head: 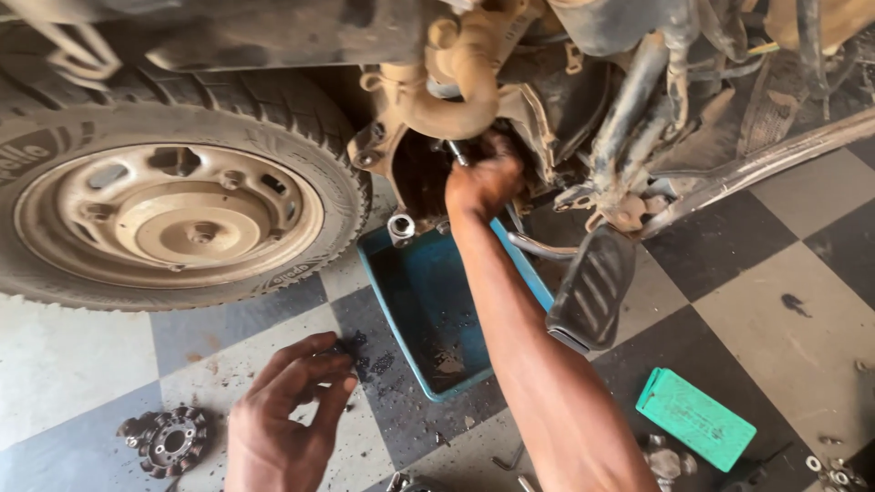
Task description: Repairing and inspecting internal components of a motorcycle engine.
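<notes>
My right hand reaches up into the dusty engine of a scooter and is closed around a metal tool shaft that points into the open engine case. My left hand rests low over the checkered floor, fingers curled loosely, fingertips near small dark bits on the tile. It holds nothing that I can see. Under the engine lies a blue drain tray with dark residue inside.
A dusty rear wheel and tyre fills the left. A round stator coil lies by my left hand. A black foot pedal hangs beside my forearm. A green box and loose bolts lie at lower right.
</notes>
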